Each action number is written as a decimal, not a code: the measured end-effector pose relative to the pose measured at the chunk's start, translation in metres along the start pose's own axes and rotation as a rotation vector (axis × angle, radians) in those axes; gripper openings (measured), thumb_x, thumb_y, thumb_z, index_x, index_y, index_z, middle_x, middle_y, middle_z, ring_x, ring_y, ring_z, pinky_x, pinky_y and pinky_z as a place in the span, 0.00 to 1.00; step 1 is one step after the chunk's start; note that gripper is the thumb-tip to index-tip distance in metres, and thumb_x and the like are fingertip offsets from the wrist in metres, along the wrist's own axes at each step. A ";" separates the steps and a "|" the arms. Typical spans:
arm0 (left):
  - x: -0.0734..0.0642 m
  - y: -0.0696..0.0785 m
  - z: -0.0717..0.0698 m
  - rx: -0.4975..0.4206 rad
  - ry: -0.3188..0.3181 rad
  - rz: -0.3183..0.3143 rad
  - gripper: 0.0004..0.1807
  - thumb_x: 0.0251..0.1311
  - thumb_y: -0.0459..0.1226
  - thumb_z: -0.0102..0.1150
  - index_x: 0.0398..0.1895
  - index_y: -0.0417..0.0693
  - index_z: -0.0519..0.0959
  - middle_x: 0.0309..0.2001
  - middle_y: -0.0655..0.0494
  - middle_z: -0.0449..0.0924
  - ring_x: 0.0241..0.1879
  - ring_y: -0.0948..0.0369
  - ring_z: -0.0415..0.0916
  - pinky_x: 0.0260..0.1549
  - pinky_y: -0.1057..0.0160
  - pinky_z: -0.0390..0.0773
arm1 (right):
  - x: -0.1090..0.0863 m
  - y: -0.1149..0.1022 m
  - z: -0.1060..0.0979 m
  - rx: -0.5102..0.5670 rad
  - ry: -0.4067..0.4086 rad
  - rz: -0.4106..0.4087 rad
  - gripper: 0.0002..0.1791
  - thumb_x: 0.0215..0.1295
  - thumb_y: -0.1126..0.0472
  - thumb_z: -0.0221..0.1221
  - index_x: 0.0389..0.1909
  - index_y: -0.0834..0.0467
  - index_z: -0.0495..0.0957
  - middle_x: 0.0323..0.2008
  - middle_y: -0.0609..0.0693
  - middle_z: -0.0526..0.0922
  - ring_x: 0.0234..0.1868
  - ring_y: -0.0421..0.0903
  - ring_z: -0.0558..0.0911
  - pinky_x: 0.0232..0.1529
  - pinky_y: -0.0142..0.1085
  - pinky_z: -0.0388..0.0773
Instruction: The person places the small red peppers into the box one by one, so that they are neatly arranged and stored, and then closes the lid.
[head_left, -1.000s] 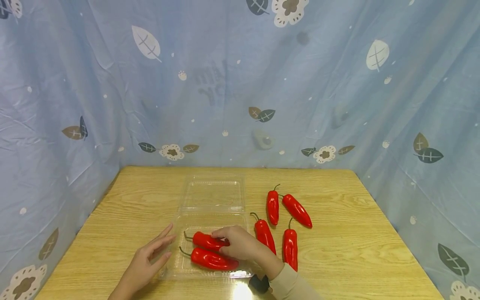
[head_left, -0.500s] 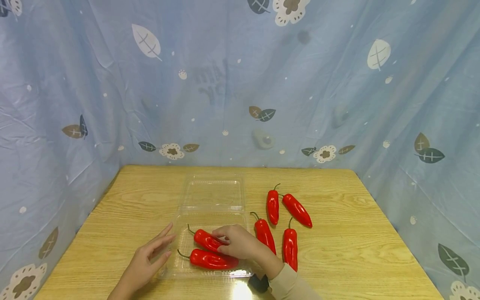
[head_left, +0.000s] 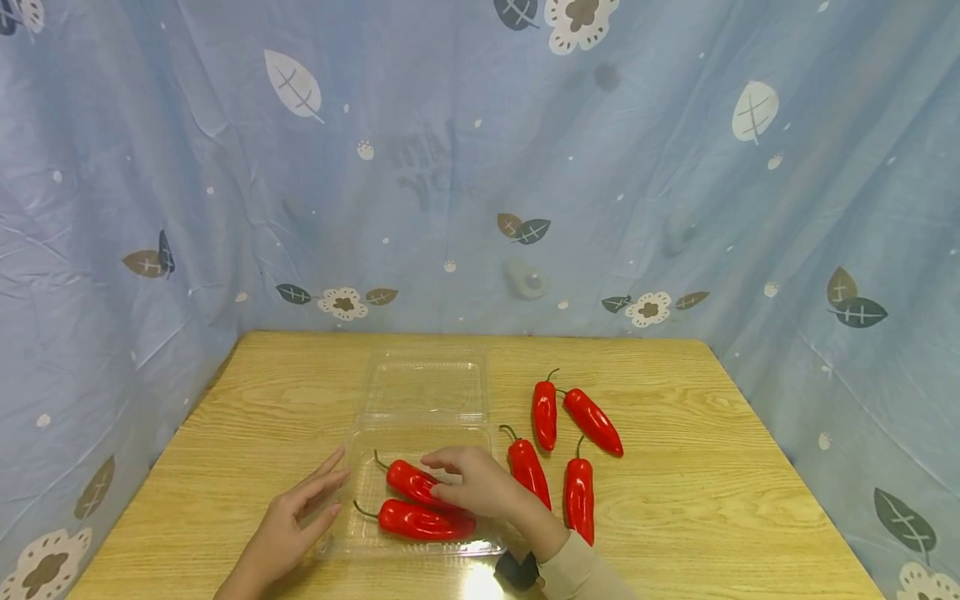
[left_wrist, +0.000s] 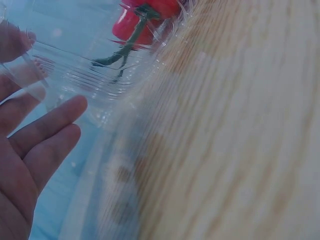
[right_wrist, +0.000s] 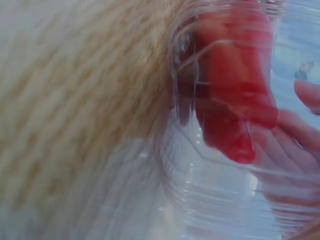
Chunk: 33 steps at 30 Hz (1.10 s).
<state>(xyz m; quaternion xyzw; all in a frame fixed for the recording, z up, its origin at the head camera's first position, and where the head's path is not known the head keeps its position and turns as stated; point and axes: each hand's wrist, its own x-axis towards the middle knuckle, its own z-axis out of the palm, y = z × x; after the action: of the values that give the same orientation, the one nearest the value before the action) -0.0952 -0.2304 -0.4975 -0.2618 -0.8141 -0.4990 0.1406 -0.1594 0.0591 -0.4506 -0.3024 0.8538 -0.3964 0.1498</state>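
Observation:
A clear plastic clamshell box (head_left: 360,450) lies on the table with its lid (head_left: 427,387) folded back. Two long red peppers are in its base, stems to the left: the upper pepper (head_left: 408,480) is slanted, and the lower pepper (head_left: 420,521) lies nearly level. My right hand (head_left: 480,485) hovers over the tip end of the upper pepper, thumb and index finger spread apart; whether it still touches is unclear. My left hand (head_left: 291,518) is at the box's left side, fingers extended. In the left wrist view, the box wall (left_wrist: 85,75) overlaps some of those fingers (left_wrist: 55,120).
Several more red peppers lie right of the box, including one pepper (head_left: 529,473) beside its right edge and another pepper (head_left: 594,421) farther back. A patterned blue curtain (head_left: 450,167) surrounds the wooden table (head_left: 675,500) at the back and sides.
The upper pepper has turned, its stem end swinging away from the lower one. The right hand's fingers have lifted and spread from it. My left hand stays in place.

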 end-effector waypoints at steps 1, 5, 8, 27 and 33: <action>0.000 0.000 0.000 0.002 -0.002 0.004 0.21 0.58 0.22 0.56 0.56 0.29 0.72 0.68 0.33 0.59 0.62 0.74 0.65 0.55 0.79 0.70 | 0.000 0.000 0.000 0.016 0.009 -0.008 0.21 0.62 0.60 0.61 0.57 0.57 0.76 0.55 0.49 0.80 0.56 0.50 0.79 0.55 0.35 0.79; 0.000 0.000 0.000 0.001 0.000 0.014 0.21 0.57 0.21 0.56 0.56 0.29 0.72 0.69 0.36 0.59 0.62 0.73 0.65 0.55 0.79 0.70 | -0.001 0.003 0.001 0.088 0.057 -0.050 0.21 0.64 0.61 0.59 0.57 0.60 0.75 0.56 0.52 0.80 0.57 0.49 0.78 0.58 0.33 0.76; -0.001 0.001 0.000 0.000 0.007 0.015 0.21 0.57 0.21 0.56 0.56 0.29 0.72 0.69 0.37 0.59 0.61 0.74 0.66 0.55 0.79 0.70 | -0.002 0.004 0.001 0.163 0.094 -0.086 0.20 0.65 0.62 0.58 0.58 0.63 0.74 0.57 0.55 0.79 0.59 0.49 0.77 0.60 0.33 0.74; -0.001 -0.001 0.000 0.012 0.007 0.003 0.21 0.58 0.22 0.56 0.56 0.30 0.72 0.67 0.32 0.59 0.62 0.75 0.65 0.55 0.80 0.70 | -0.016 0.007 -0.021 0.279 0.262 -0.176 0.21 0.65 0.63 0.59 0.57 0.63 0.73 0.55 0.59 0.79 0.57 0.55 0.77 0.62 0.42 0.73; 0.000 0.002 0.000 0.007 0.007 0.001 0.21 0.58 0.22 0.57 0.56 0.30 0.73 0.68 0.36 0.60 0.62 0.74 0.65 0.55 0.79 0.70 | -0.026 0.013 -0.037 0.269 0.313 -0.173 0.22 0.65 0.63 0.59 0.59 0.61 0.72 0.58 0.56 0.78 0.60 0.53 0.75 0.62 0.43 0.73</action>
<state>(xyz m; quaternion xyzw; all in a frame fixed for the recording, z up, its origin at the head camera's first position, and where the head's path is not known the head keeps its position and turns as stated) -0.0942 -0.2300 -0.4958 -0.2598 -0.8152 -0.4969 0.1448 -0.1629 0.1037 -0.4366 -0.2868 0.7770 -0.5600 0.0197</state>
